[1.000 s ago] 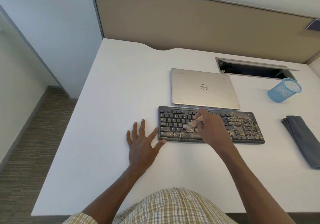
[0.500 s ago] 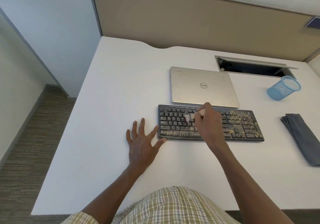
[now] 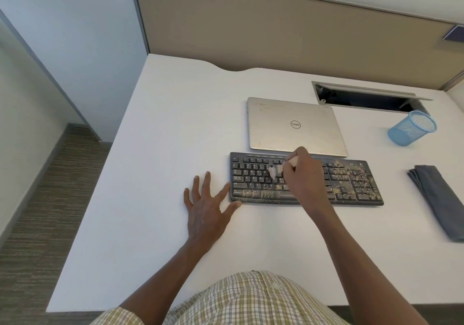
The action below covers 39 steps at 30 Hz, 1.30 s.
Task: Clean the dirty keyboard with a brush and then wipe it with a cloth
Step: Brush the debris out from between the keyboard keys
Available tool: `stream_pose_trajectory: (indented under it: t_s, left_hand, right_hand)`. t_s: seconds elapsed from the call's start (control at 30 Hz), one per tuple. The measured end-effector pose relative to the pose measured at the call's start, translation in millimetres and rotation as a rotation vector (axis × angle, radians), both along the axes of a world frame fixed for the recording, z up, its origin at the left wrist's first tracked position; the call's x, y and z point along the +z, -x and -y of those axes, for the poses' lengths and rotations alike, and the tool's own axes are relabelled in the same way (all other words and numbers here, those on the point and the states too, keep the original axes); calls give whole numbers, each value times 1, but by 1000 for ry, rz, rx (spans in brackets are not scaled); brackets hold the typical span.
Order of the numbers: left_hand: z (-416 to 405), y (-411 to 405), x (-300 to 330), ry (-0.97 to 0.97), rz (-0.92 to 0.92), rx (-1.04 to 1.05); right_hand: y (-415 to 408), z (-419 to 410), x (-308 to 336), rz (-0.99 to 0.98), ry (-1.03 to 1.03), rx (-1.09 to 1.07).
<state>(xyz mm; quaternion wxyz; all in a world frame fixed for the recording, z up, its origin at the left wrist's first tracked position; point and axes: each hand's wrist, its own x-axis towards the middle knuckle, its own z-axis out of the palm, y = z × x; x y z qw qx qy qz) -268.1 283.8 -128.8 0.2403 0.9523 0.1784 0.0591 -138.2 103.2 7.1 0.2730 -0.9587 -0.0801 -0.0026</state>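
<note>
At the near edge of the white surface (image 3: 140,224), the person's checked shirt (image 3: 251,299) fills the bottom of the view, with both bare forearms reaching forward from it. The left hand (image 3: 204,208) lies flat on the surface, palm down, fingers straight and spread; its thumb tip and forefinger tip touch the keyboard's left end. The black keyboard (image 3: 351,181) lies with its long axis running left to right, key rows facing the person, number pad at the right end. Yellowish crumbs cover the number pad and the bottom row around the space bar. The right hand (image 3: 303,176) hovers over the middle of the keyboard, wrist raised, its grip closed around a small brush (image 3: 275,171) whose pale bristles point left and down onto the letter keys; the bristles are blurred. A folded grey cloth (image 3: 439,199) lies on the surface to the right of the keyboard, apart from it, long axis running near to far. Just beyond the keyboard sits a closed silver laptop (image 3: 288,124). Farther right, a blue mesh pen cup (image 3: 411,129) stands by an open cable slot (image 3: 364,97). A beige partition panel (image 3: 276,28) backs the surface; grey carpet (image 3: 37,211) shows at left.
</note>
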Motion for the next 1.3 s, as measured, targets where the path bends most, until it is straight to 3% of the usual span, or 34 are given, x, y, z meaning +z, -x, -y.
stream_pose_trajectory:
  t_s: [0.43, 0.53, 0.67, 0.83, 0.97, 1.07, 1.3]
  left_hand:
    - [0, 0, 0, 4, -2, 4]
    - [0, 0, -2, -9, -1, 1]
    - [-1, -1, -2, -3, -5, -3]
    - [-1, 0, -1, -6, -10, -3]
    - [1, -1, 1, -15, -2, 7]
    - [1, -1, 1, -23, 5, 16]
    - [1, -1, 2, -53, -11, 13]
  right_hand:
    - [0, 4, 6, -62, 39, 59]
    - [3, 1, 10, -59, -35, 203]
    - [10, 2, 3, -23, 22, 375]
    - [5, 20, 3, 44, 176, 334]
    - [5, 15, 3, 28, 84, 361]
    - [2, 18, 0, -18, 132, 315]
    - [-6, 34, 3, 79, -196, -55]
